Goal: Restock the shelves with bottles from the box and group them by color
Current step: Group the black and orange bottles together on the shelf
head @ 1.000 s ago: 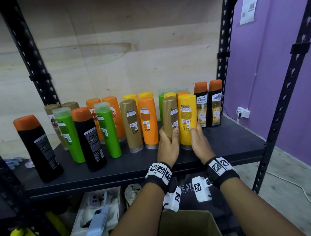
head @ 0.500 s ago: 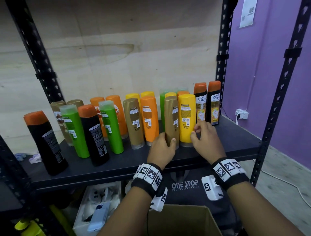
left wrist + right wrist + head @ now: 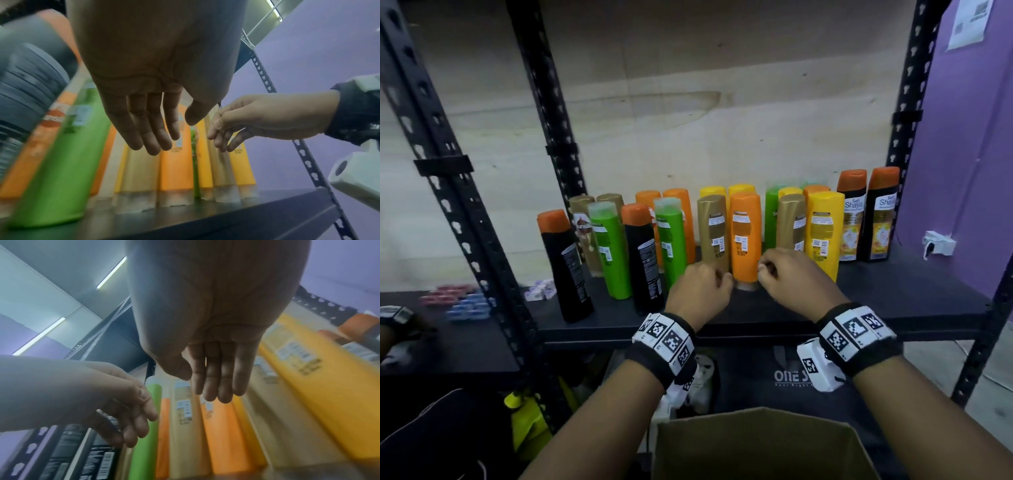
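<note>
While both hands (image 3: 750,284) hover empty with loose fingers, "Shayla" shows on two black bottles (image 3: 866,216).

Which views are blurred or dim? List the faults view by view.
Head view: fairly sharp on the front orange plastic bottle, dim at the lower left, uprights bowed by the wide lens. Left wrist view: streaked blur on the green plastic bottle, left hand dark against the light. Right wrist view: smeared yellow plastic bottle, right hand shadowed, ceiling lights glaring.
</note>
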Motion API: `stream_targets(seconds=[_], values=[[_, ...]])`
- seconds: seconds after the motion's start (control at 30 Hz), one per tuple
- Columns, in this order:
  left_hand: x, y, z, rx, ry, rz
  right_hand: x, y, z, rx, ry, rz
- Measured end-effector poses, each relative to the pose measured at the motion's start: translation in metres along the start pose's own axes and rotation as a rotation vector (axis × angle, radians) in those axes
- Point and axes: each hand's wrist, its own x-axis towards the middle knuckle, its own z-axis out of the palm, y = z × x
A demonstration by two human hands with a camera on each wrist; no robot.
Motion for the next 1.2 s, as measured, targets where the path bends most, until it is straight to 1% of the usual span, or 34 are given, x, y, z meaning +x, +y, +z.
stream_targets(seconds=[0.17,0.3,0.47,0.57,0.63,0.83,0.9,1.0,1.1,1.2], values=[[-0.013,-0.034,-0.035,0.06,0.056,-0.068,0.012,-0.047,0.022,0.075,-0.061,-0.062],[-0.022,-0.058,-0.058,0.058,0.065,-0.132,0.017,-0.078,0.037,0.133,-0.091,-0.108],[-0.033,-0.084,-0.079,0.032,0.153,-0.195,0.021,-0.107,0.054,0.177,-0.1,-0.144],[-0.039,-0.096,-0.085,0.1,0.242,-0.223,0.025,-0.122,0.063,0.239,-0.091,-0.16],[-0.042,-0.105,-0.087,0.102,0.308,-0.228,0.028,-0.13,0.07,0.281,-0.065,-0.15],[-0.045,-0.142,-0.099,0.042,0.563,-0.334,0.036,-0.147,0.097,0.435,0.022,-0.018],[-0.043,-0.154,-0.102,0.035,0.612,-0.382,0.037,-0.152,0.106,0.45,0.079,0.029],[-0.038,-0.174,-0.105,-0.015,0.581,-0.453,0.041,-0.158,0.118,0.47,0.15,0.076],[-0.03,-0.194,-0.107,-0.107,0.514,-0.47,0.049,-0.163,0.129,0.44,0.117,0.113],[-0.018,-0.209,-0.108,-0.209,0.507,-0.455,0.056,-0.167,0.138,0.454,0.089,0.131]])
